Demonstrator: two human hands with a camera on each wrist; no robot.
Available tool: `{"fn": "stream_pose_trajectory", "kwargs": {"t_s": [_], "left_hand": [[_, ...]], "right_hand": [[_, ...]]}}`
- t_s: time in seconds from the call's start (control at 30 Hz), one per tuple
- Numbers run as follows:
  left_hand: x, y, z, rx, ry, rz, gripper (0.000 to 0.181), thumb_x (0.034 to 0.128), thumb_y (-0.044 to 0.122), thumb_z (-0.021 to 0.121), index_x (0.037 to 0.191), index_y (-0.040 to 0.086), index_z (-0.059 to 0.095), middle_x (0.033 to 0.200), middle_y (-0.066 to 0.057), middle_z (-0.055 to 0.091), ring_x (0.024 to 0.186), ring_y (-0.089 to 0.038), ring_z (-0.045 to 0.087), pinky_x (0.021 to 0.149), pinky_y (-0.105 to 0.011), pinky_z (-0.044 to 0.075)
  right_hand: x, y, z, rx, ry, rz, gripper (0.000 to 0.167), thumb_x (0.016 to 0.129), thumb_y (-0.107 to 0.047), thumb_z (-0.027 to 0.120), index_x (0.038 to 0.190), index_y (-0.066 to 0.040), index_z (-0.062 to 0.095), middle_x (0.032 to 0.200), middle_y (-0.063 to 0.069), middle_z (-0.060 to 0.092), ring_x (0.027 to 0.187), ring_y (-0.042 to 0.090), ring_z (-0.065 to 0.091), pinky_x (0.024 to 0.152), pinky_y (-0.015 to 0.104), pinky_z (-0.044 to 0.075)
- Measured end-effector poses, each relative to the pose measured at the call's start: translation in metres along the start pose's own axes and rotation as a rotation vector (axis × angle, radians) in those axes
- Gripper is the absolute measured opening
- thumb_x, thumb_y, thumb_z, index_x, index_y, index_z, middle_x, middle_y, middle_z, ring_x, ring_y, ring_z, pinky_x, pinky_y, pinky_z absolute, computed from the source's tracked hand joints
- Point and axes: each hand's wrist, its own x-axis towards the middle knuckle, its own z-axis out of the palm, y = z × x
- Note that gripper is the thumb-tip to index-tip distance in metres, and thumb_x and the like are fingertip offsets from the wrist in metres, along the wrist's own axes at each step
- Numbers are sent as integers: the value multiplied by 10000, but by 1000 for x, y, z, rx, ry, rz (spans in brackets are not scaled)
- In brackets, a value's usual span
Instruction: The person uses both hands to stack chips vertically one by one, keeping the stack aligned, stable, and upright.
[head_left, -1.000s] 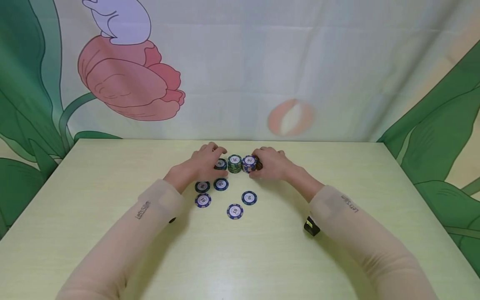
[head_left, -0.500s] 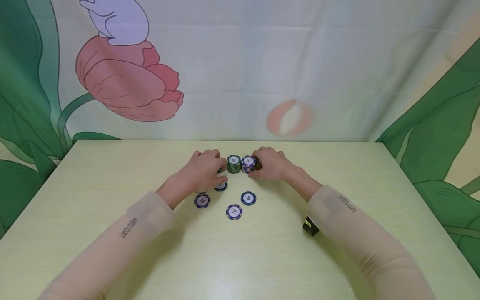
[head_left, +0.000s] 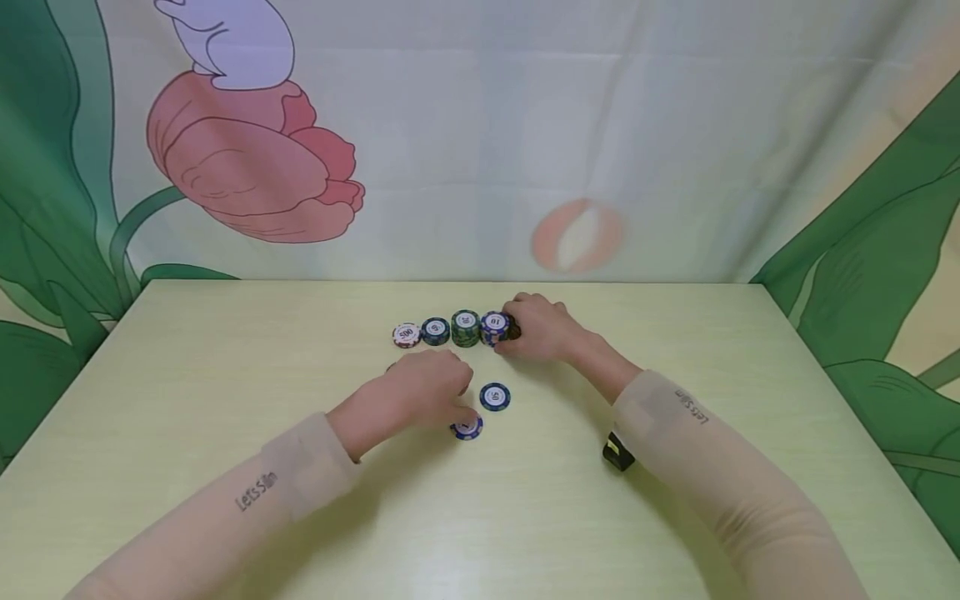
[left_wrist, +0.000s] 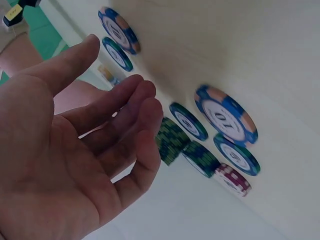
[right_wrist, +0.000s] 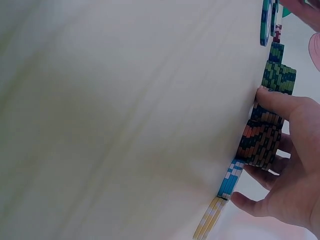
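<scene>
My left hand [head_left: 416, 387] hangs over the loose poker chips in the middle of the table, fingers loosely bent and holding nothing in the left wrist view. Its thumb is near a blue 10 chip [head_left: 467, 432]; a 50 chip [head_left: 495, 397] lies just beyond. Other loose chips, such as a blue 10 chip [left_wrist: 226, 116], are hidden from the head view. My right hand [head_left: 543, 329] grips the blue chip stack [head_left: 495, 328] and the dark orange-marked chip stack [right_wrist: 260, 145], thumb in front and fingers behind.
Leftward the row continues with a green stack [head_left: 466, 329], a dark green-blue stack [head_left: 435, 332] and a white-and-red 500 stack [head_left: 407, 335]. Light blue [right_wrist: 230, 179] and yellow [right_wrist: 209, 218] stacks stand at the right end. A printed curtain [head_left: 420, 167] hangs behind the table.
My left hand has left the stacks and moved nearer, over the loose chips, uncovering the row's left end. My right hand stays at the stacks.
</scene>
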Motion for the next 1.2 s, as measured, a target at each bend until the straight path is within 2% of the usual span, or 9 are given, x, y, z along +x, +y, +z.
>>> {"fn": "stream_pose_trajectory", "kwargs": {"t_s": [0.13,0.33,0.43,0.73,0.93,1.03,1.2], "left_hand": [[-2,10,3,15,-45,-34,361,919,418,779,784,129,609,664,29,479,596,-132,445,542,-292,351],[-4,19,8,64,-50,-37,340,877,402,824,966,98,698,817,-6,597,736,-182,540,644,-345,485],[-4,21,9,99,-41,-33,366,861,393,844,1017,88,713,848,-10,613,757,-187,558,671,-359,521],[-5,20,10,134,-22,7,239,883,310,805,914,108,682,783,-1,583,697,-181,530,605,-329,467],[-5,19,13,167,2,52,249,843,311,807,877,110,663,756,8,570,675,-166,500,587,-314,436],[-6,19,15,153,23,63,255,819,308,811,864,117,649,746,15,569,663,-157,493,569,-300,409],[-5,16,19,110,24,43,259,806,303,798,878,117,635,761,12,583,668,-157,512,542,-287,395]], "right_hand": [[0,-1,0,-30,0,-5,462,925,-391,738,1242,-67,651,1184,89,615,1083,272,572,871,542,445],[-1,-1,1,-45,4,-6,470,928,-394,734,1254,-68,644,1201,93,620,1109,288,575,885,565,449],[0,0,1,-43,5,-6,475,929,-401,735,1259,-71,644,1204,88,620,1115,283,573,887,565,448],[0,2,0,12,0,-9,494,925,-390,753,1278,-60,653,1227,100,616,1128,283,570,897,562,448],[1,5,0,39,-2,-16,509,925,-374,766,1291,-39,650,1242,121,611,1140,293,568,926,575,461],[2,6,0,48,-3,-18,510,924,-371,770,1289,-35,652,1243,125,611,1134,289,570,924,566,463],[3,6,0,52,-2,-20,516,920,-372,776,1291,-33,656,1246,128,613,1131,286,578,917,559,471]]}}
